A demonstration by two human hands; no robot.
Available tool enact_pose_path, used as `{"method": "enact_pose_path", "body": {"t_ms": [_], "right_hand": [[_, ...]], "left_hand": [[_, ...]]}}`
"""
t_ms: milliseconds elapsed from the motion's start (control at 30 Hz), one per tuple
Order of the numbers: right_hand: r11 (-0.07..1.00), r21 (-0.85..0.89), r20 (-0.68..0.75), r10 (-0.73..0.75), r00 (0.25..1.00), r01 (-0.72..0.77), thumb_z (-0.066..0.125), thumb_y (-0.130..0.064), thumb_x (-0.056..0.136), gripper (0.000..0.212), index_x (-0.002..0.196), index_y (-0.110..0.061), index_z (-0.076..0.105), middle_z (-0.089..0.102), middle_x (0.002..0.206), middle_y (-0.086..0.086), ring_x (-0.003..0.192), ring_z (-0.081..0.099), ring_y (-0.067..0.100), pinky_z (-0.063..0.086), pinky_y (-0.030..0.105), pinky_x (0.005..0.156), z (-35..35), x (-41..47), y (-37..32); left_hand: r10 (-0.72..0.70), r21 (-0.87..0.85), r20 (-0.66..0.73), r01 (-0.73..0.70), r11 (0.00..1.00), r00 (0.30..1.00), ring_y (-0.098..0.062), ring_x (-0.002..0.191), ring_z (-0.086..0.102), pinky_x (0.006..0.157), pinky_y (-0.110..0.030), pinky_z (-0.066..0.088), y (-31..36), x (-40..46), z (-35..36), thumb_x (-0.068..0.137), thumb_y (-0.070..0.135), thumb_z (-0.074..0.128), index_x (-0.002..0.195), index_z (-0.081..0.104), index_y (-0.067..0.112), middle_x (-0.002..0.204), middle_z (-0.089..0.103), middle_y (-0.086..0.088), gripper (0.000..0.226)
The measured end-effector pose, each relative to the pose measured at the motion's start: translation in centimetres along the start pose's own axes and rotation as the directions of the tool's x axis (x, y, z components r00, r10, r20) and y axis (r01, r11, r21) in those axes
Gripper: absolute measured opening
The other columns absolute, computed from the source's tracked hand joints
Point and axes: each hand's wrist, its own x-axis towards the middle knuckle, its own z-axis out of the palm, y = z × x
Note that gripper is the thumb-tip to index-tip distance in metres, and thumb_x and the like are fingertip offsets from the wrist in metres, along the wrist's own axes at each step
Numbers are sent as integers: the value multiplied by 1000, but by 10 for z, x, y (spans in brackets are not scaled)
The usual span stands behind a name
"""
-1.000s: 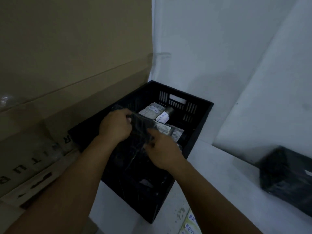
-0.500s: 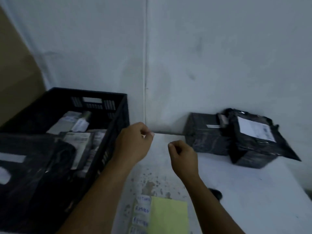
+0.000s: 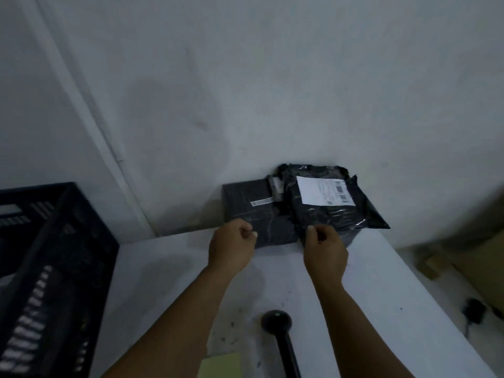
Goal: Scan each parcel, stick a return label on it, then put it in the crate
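Observation:
Two black parcels lie against the wall at the back of the white table. The left one is a boxy parcel with a narrow white strip. The right one is a plastic mailer bag with a white barcode label. My left hand hovers at the boxy parcel's front edge, fingers curled, holding nothing. My right hand is at the bag's front edge, fingers also curled, with no clear grip on it. The black crate stands at the far left; its inside is barely visible.
A black handheld scanner lies on the table between my forearms. A yellow-green label sheet shows at the bottom edge. Cardboard and a small black adapter sit beyond the table's right edge.
A second ago both hands held a black parcel over the crate. They let it go there, and my view and hands swung right to the two parcels by the wall.

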Motion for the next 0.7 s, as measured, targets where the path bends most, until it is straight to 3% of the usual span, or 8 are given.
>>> {"method": "enact_pose_path", "body": {"t_ms": [100,167,333,433,500,600,700], "right_hand": [[981,129,-112,162,980,-148,62,-41,92,23,100,-22,53,65,96,-1,87,63,20,51,36,74,-11,32,16],[935,255,-139,288,948,-247,68,-42,88,39,110,-18,46,61,107,5,93,63,24,55,42,79,-16,49,27],[722,525,21,519,855,-451,78,-38,82,69,132,-22,32,61,107,4,97,63,23,53,38,82,-18,71,38],[609,600,153,549,822,-519,81,-29,81,64,130,-6,47,66,115,15,100,67,30,57,44,89,-14,79,42],[580,619,207,530,822,-529,78,-24,84,53,127,-1,57,68,115,20,95,67,27,56,39,86,-13,82,43],[557,637,223,529,819,-533,73,-18,88,42,127,-9,62,70,113,12,98,69,26,57,42,91,-12,81,42],[523,692,211,513,832,-498,71,-15,89,43,130,-17,60,70,115,5,100,70,23,58,43,90,-10,70,35]], "left_hand": [[-22,-86,69,27,996,997,-16,87,66,74,-25,50,26,13,41,87,33,71,102,69,21,92,70,3,19],[-40,-136,116,56,989,992,-19,93,66,83,-30,54,40,20,64,87,37,71,110,68,17,95,70,2,31],[-94,-186,181,128,974,979,-26,91,68,86,-40,56,62,34,105,86,43,70,101,70,9,97,72,-7,36],[-126,-208,194,166,964,973,-28,97,67,91,-42,55,66,39,114,86,31,73,108,70,10,106,71,-8,31],[-126,-237,190,170,956,974,-25,96,67,91,-39,55,65,41,113,86,23,74,106,71,14,104,72,-6,23],[-85,-315,193,144,938,978,-17,90,67,81,-29,53,61,38,106,86,19,73,100,71,20,99,72,1,14],[-42,-369,182,108,923,982,-13,89,68,79,-29,55,54,30,96,87,17,73,96,71,23,96,72,5,11]]}}
